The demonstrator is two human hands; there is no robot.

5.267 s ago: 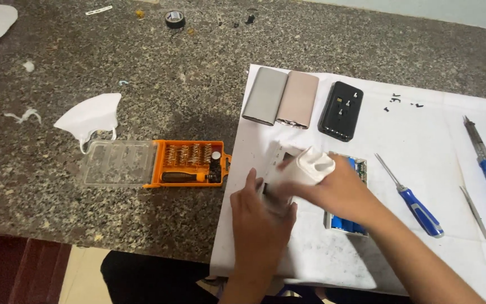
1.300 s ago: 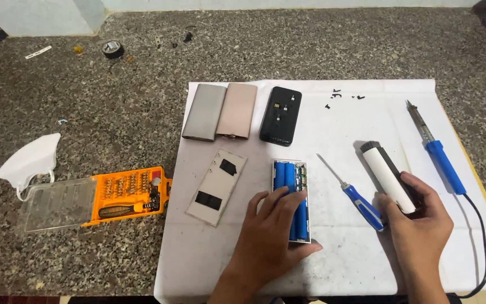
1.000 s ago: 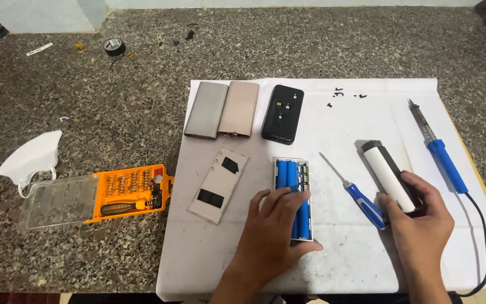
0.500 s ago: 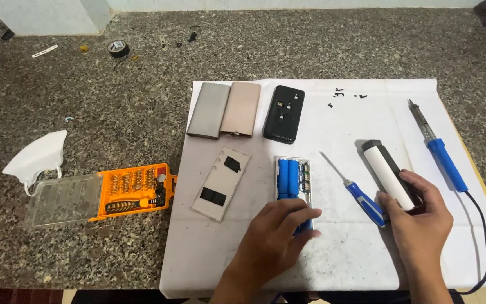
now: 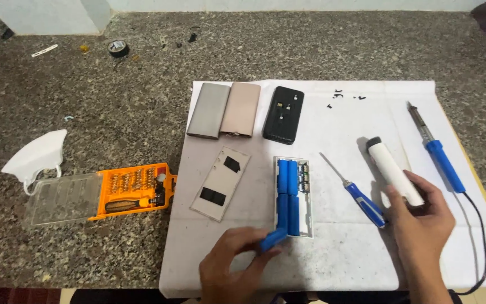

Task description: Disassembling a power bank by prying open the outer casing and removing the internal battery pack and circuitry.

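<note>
Your left hand (image 5: 233,264) is pinching a blue cell (image 5: 273,240) between thumb and fingertips, fingers curled close around its near end. It is tilting up and away from your hand toward the near left corner of the open battery tray (image 5: 293,196), which is lying just beyond your fingertips with the other blue cells still sitting in it. A white cover plate (image 5: 220,182) is lying just beyond and to the left of this hand, apart from the tray.

Your right hand (image 5: 420,225) is wrapping loosely around the near end of a white cylinder (image 5: 395,173), which is slanting away from your palm. A blue screwdriver (image 5: 355,190) is lying just left of this hand, its handle near your thumb, and a soldering iron (image 5: 437,151) is lying to its right, the cord running past your wrist.

Bare white paper (image 5: 322,264) is showing between your two hands, with its near edge running just under your left wrist. An orange bit case (image 5: 133,188) is sitting well to the left, off the paper.
</note>
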